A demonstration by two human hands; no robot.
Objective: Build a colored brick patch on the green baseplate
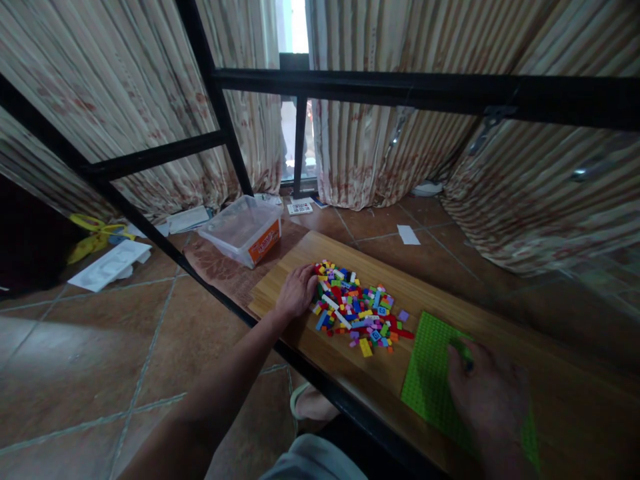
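Observation:
A heap of mixed toy bricks in many colours lies on the wooden bench top. My left hand rests at the heap's left edge, fingers stretched loosely against the outermost bricks, with no grip visible. To the right of the heap is a green studded baseplate. Above it, my right hand is closed, with a small dark green and blue brick between thumb and fingers. Dim light and blur hide the brick's exact shape and whether it touches the plate.
A clear plastic tub with an orange label stands beyond the bench's left end. Black metal bars cross in front of striped curtains. White paper, a white flat piece and a yellow item lie on the tiled floor.

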